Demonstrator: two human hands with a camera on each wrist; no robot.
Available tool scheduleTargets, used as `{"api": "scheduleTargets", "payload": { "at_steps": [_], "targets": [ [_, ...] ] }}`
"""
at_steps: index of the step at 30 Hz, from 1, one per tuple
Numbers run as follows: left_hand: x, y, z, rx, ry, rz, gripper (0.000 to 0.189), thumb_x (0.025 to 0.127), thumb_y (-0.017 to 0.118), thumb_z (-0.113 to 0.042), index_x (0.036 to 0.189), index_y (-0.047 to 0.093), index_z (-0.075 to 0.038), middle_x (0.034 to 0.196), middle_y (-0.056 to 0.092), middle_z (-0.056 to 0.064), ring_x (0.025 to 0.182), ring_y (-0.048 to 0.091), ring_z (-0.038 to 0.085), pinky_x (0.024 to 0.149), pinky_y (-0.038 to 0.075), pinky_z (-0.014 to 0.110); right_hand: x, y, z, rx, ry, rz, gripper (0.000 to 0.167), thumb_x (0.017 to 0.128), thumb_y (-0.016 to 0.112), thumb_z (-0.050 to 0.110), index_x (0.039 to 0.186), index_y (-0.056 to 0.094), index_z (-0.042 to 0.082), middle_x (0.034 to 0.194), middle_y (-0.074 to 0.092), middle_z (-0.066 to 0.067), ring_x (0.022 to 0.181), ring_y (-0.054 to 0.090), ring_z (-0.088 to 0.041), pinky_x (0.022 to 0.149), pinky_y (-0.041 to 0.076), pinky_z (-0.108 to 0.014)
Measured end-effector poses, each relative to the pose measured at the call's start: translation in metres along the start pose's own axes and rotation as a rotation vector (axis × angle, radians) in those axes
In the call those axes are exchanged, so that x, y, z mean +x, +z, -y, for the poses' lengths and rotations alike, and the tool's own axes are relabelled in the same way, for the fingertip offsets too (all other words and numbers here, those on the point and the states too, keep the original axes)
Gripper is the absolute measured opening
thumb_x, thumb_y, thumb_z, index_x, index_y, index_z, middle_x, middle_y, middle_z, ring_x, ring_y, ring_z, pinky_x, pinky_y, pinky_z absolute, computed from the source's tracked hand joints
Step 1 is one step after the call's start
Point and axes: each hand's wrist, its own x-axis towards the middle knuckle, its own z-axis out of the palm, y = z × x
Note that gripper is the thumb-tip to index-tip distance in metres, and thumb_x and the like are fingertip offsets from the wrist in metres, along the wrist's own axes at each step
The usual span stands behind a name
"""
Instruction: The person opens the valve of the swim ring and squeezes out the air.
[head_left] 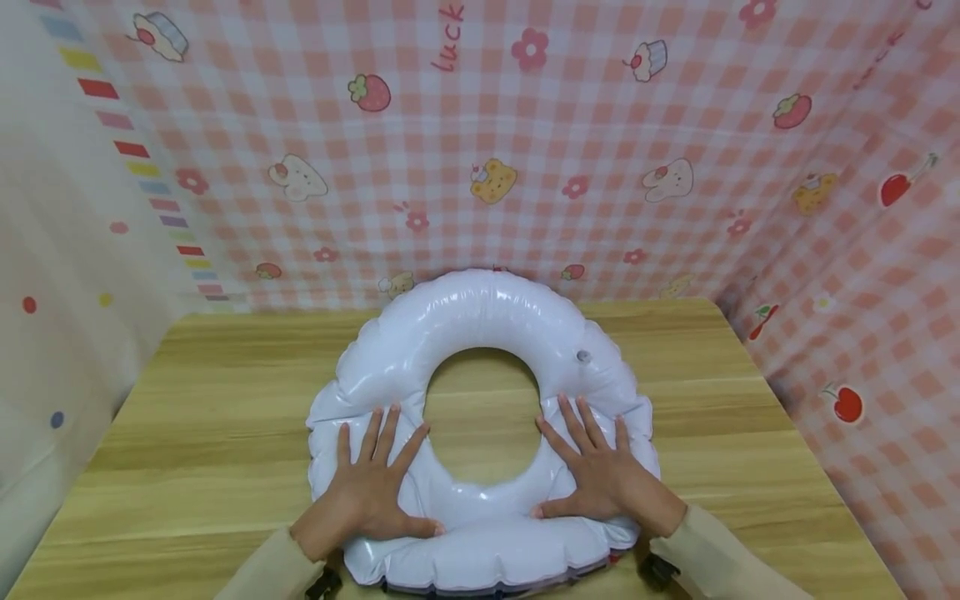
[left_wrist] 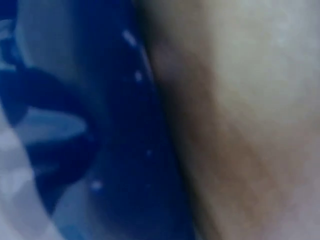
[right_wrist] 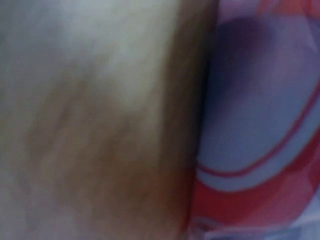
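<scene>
A white inflatable swim ring (head_left: 480, 304) lies on the wooden table, puffed up around the back and creased at both sides. My left hand (head_left: 371, 492) rests on its left side with the fingers spread. On the right side my right hand (head_left: 600, 475) lies flat in the same way, fingers spread. Both thumbs point inward near the front bulge. A small valve (head_left: 583, 356) shows on the upper right of the ring. The left wrist view holds a dark blue printed part of the ring (left_wrist: 120, 120) up close; red and white print (right_wrist: 250, 200) fills the right wrist view's side.
The wooden table (head_left: 202, 433) extends to both sides of the ring. Behind it hangs a pink checked cloth (head_left: 442, 125) with cartoon prints, and more cloth (head_left: 885, 317) closes off the right side. A pale dotted cloth (head_left: 67, 333) hangs at the left.
</scene>
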Motion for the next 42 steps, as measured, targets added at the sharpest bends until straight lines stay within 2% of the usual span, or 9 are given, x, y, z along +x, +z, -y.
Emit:
{"api": "scheduleTargets", "payload": {
  "at_steps": [9, 15, 18, 23, 26, 30, 35, 39, 42],
  "targets": [
    [-0.004, -0.005, 0.001, 0.008, -0.001, -0.010, 0.134, 0.060, 0.064, -0.095, 0.166, 0.016, -0.027, 0.173, -0.006, 0.021, 0.160, -0.005, 0.044, 0.117, -0.008, 0.077, -0.002, 0.001, -0.005, 0.041, -0.037, -0.037, 0.124, 0.069, 0.063, 0.091, 0.166, 0.015, 0.029, 0.175, -0.007, -0.009, 0.161, -0.003, -0.040, 0.114, 0.002, -0.083],
    [-0.016, -0.010, 0.001, -0.023, 0.023, -0.104, 0.126, 0.063, 0.066, -0.092, 0.163, 0.029, -0.026, 0.172, 0.008, 0.023, 0.159, 0.010, 0.046, 0.117, 0.004, 0.080, -0.008, 0.004, -0.014, 0.044, -0.101, -0.120, 0.122, 0.067, 0.063, 0.092, 0.165, 0.023, 0.031, 0.175, 0.004, -0.006, 0.161, 0.006, -0.038, 0.114, 0.012, -0.083],
    [-0.020, -0.014, 0.000, -0.069, 0.038, -0.137, 0.118, 0.068, 0.067, -0.088, 0.161, 0.034, -0.024, 0.170, 0.015, 0.024, 0.157, 0.016, 0.047, 0.116, 0.012, 0.080, -0.012, -0.002, -0.020, 0.031, -0.110, -0.124, 0.121, 0.067, 0.062, 0.092, 0.164, 0.024, 0.030, 0.175, 0.005, -0.007, 0.161, 0.007, -0.037, 0.116, 0.015, -0.080],
    [-0.015, -0.033, 0.004, -0.139, 0.031, -0.258, 0.096, 0.082, 0.073, -0.068, 0.155, 0.044, -0.014, 0.159, 0.040, 0.029, 0.145, 0.043, 0.047, 0.111, 0.038, 0.070, -0.018, -0.027, -0.026, 0.072, -0.134, -0.149, 0.110, 0.077, 0.065, 0.083, 0.163, 0.030, 0.023, 0.173, 0.010, -0.016, 0.159, 0.011, -0.043, 0.118, 0.022, -0.074],
    [-0.007, -0.049, 0.007, -0.179, 0.045, -0.368, 0.082, 0.089, 0.075, -0.054, 0.151, 0.048, -0.008, 0.150, 0.051, 0.028, 0.132, 0.056, 0.048, 0.104, 0.049, 0.063, -0.013, -0.043, -0.023, 0.111, -0.178, -0.202, 0.102, 0.084, 0.068, 0.072, 0.163, 0.031, 0.020, 0.172, 0.012, -0.020, 0.158, 0.015, -0.045, 0.118, 0.026, -0.072],
    [0.011, -0.067, 0.010, -0.222, 0.072, -0.451, 0.076, 0.092, 0.074, -0.046, 0.152, 0.047, -0.008, 0.150, 0.050, 0.026, 0.133, 0.055, 0.047, 0.104, 0.049, 0.063, 0.003, -0.058, -0.016, 0.136, -0.223, -0.273, 0.094, 0.089, 0.070, 0.062, 0.163, 0.031, 0.020, 0.173, 0.010, -0.019, 0.157, 0.019, -0.045, 0.120, 0.029, -0.067],
    [0.039, -0.077, 0.010, -0.236, 0.096, -0.451, 0.077, 0.094, 0.072, -0.045, 0.156, 0.040, -0.011, 0.160, 0.036, 0.027, 0.149, 0.033, 0.048, 0.113, 0.035, 0.070, 0.028, -0.076, -0.002, 0.144, -0.233, -0.308, 0.090, 0.092, 0.067, 0.060, 0.163, 0.029, 0.020, 0.174, 0.004, -0.017, 0.159, 0.012, -0.042, 0.122, 0.025, -0.066],
    [0.063, -0.081, 0.010, -0.194, 0.128, -0.428, 0.078, 0.097, 0.068, -0.046, 0.159, 0.036, -0.012, 0.162, 0.030, 0.028, 0.155, 0.018, 0.050, 0.118, 0.024, 0.073, 0.058, -0.086, 0.005, 0.133, -0.202, -0.316, 0.090, 0.094, 0.063, 0.062, 0.164, 0.026, 0.020, 0.174, -0.001, -0.017, 0.161, 0.004, -0.037, 0.124, 0.019, -0.066],
    [0.085, -0.085, 0.009, -0.139, 0.140, -0.411, 0.077, 0.099, 0.064, -0.046, 0.160, 0.034, -0.011, 0.163, 0.028, 0.027, 0.156, 0.011, 0.050, 0.120, 0.020, 0.074, 0.085, -0.092, 0.011, 0.103, -0.164, -0.326, 0.091, 0.094, 0.060, 0.065, 0.165, 0.024, 0.021, 0.174, -0.004, -0.017, 0.162, 0.000, -0.035, 0.126, 0.015, -0.065]
  ]
}}
